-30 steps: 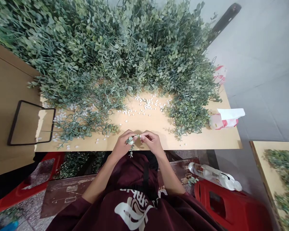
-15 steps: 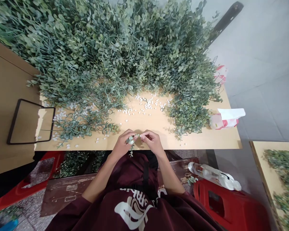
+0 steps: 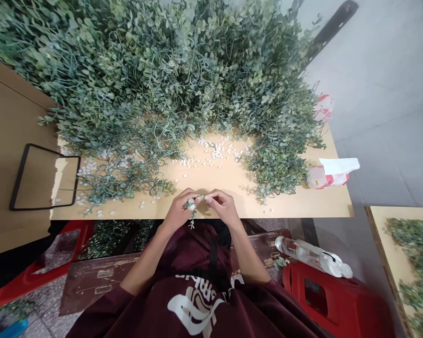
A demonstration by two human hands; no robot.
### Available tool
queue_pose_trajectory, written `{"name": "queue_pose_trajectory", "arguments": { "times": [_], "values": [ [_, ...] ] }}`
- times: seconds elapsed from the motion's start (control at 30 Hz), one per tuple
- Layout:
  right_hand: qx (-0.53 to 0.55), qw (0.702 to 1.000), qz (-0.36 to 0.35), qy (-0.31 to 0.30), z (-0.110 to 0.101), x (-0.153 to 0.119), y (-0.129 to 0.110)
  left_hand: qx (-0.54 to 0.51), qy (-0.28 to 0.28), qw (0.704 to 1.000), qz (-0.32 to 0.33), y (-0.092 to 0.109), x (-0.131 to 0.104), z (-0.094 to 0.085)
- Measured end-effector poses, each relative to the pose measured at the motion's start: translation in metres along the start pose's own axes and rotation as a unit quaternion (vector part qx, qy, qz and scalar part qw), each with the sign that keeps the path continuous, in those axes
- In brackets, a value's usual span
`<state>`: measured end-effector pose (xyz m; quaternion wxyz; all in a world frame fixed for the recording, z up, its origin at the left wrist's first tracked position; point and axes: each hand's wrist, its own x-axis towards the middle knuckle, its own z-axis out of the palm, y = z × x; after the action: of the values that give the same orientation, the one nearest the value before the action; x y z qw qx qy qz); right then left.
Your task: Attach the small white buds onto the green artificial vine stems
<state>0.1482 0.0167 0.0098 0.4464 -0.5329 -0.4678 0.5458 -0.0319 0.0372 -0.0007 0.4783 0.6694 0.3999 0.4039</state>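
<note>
My left hand (image 3: 181,208) pinches a small artificial leaf sprig (image 3: 192,218), whose leafy end hangs below the fingers at the table's front edge. My right hand (image 3: 223,205) is closed in a pinch at the sprig's other end, close to the left fingertips. What exactly sits between the right fingertips is too small to make out fully. Small white bead-like pieces (image 3: 216,151) lie scattered on the table (image 3: 229,180) beyond my hands. To the left lies a loose bunch of green sprigs (image 3: 123,183); to the right is a denser clump (image 3: 282,169).
A large heap of artificial greenery (image 3: 169,65) covers the back of the table. On the left stand a cardboard box (image 3: 14,117) and a black wire frame (image 3: 16,183). A tissue pack (image 3: 327,176) sits at right. Plastic bottles (image 3: 313,257) lie on a red stool (image 3: 341,295).
</note>
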Motion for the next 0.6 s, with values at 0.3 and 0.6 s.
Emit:
{"name": "queue_pose_trajectory", "arguments": {
  "times": [0.3,0.6],
  "values": [
    [0.002,1.0,0.0,-0.004,-0.0005,0.0001,-0.0011,0.0,-0.006,1.0,-0.005,0.0009,0.0004,0.0],
    [-0.012,1.0,0.01,-0.001,-0.0015,-0.001,0.0001,0.004,-0.011,1.0,-0.002,0.0016,0.0007,0.0]
  ]
}}
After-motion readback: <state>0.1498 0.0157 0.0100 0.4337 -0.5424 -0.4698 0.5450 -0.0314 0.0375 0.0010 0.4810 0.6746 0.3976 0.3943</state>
